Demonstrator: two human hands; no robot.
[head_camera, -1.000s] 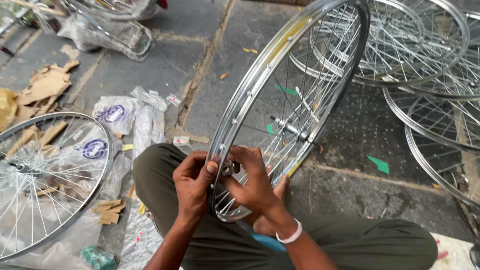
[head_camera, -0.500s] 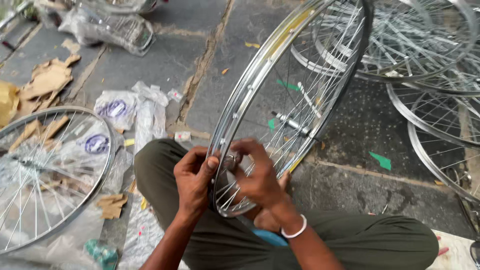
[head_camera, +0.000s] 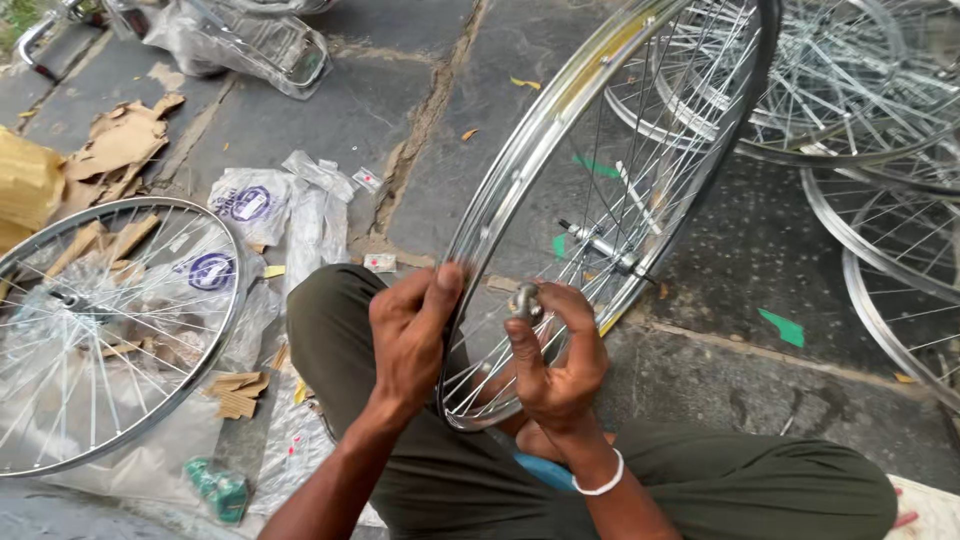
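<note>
A shiny spoked bicycle wheel (head_camera: 560, 110) stands tilted on its rim between my knees, its hub (head_camera: 600, 248) at the middle. My left hand (head_camera: 405, 335) grips the near rim from the outside, fingers curled over the edge. My right hand (head_camera: 555, 355) reaches inside the wheel and pinches a small round metal spoke tool (head_camera: 526, 300) against the spokes near the rim. A white band circles my right wrist. My legs in dark green trousers (head_camera: 700, 490) fill the lower part of the view.
Another spoked wheel (head_camera: 225, 330) lies flat at the left on plastic wrapping and cardboard scraps. Several more wheels (head_camera: 870, 130) are stacked at the upper right. Plastic bags (head_camera: 250, 205), a green bundle (head_camera: 218, 488) and a wire basket (head_camera: 250, 45) lie on the stone paving.
The wheel has turned slightly in my hands. My left hand has shifted its grip up the rim, and my right hand has kept working the tool at the spokes.
</note>
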